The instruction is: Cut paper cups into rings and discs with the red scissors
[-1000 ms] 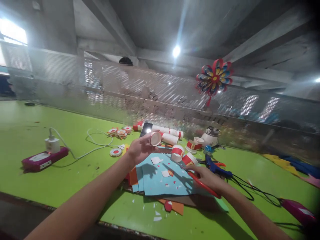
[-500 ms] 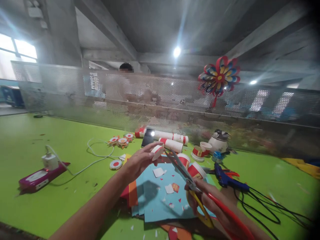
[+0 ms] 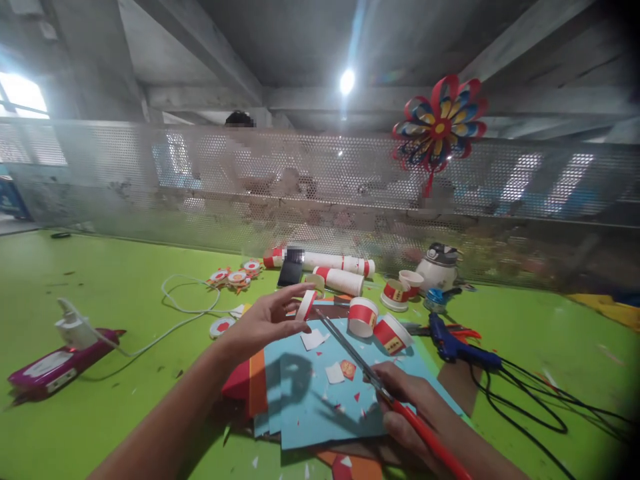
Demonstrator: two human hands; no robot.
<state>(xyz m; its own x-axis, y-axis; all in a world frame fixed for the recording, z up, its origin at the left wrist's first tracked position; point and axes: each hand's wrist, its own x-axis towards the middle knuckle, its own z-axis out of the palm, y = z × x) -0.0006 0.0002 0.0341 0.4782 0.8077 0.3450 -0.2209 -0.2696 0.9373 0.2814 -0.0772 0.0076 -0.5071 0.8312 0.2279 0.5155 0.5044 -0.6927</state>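
Between the thumb and fingers of my left hand (image 3: 273, 317) is a cut paper cup piece (image 3: 307, 305), a short white and red ring-like end. My right hand (image 3: 415, 407) grips a pair of scissors (image 3: 363, 363) with a red handle. Their blades point up and left, with the tips close to the cup piece; whether they touch it I cannot tell. Beneath both hands lie light blue paper sheets (image 3: 310, 420), strewn with red and white scraps. Two red and white paper cups (image 3: 363, 317) rest on their sides just beyond the blades.
A blue glue gun (image 3: 460, 347) with a looping black cord lies at right. Behind are stacked paper cups (image 3: 340, 281), a phone (image 3: 291, 268) and a white jug (image 3: 437, 270). At left sits a purple power strip (image 3: 65, 360) with a white cable. A perforated screen (image 3: 325, 173) borders the table.
My left hand has turned the cup piece so its rim now stands more edge-on. The scissors have rolled in my right hand, their blades closer together. The view has shifted slightly.
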